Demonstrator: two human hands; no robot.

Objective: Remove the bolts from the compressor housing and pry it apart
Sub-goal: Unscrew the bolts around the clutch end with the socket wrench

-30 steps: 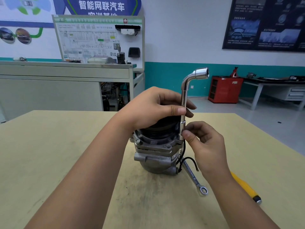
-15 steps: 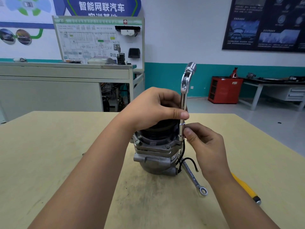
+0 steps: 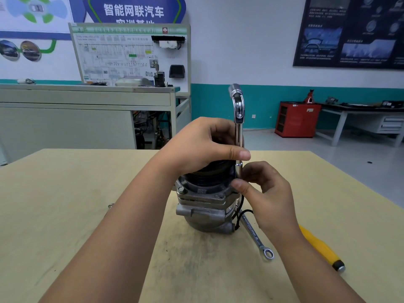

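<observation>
1. Up top, blue wall banner [image 3: 133,10] reads 智能网联汽车; second line cut off. Wiring board [image 3: 131,55] header and dark poster [image 3: 349,31] text too small to read. Stamped marks on combination wrench [image 3: 254,234] unreadable.
2. Compressor [image 3: 205,204] upright at table [image 3: 65,204] centre, long axis vertical, black pulley end up, rounded metal end down on the wood.
3. L-shaped socket wrench [image 3: 238,136] vertical along compressor's right side, bent end on top, lower socket end down at the flange edge.
4. Left hand [image 3: 203,145] curled over pulley top, thumb pressed against wrench shaft.
5. Right hand [image 3: 269,197] fingers closed narrow, pinching wrench's lower end at the flange.
6. One bolt head [image 3: 180,189] visible on flange's left side.
7. Combination wrench flat on table just right of compressor, ring end toward camera; yellow-handled screwdriver [image 3: 321,248] further right, partly hidden by right forearm. Black cable [image 3: 240,213] looped at compressor's right.
</observation>
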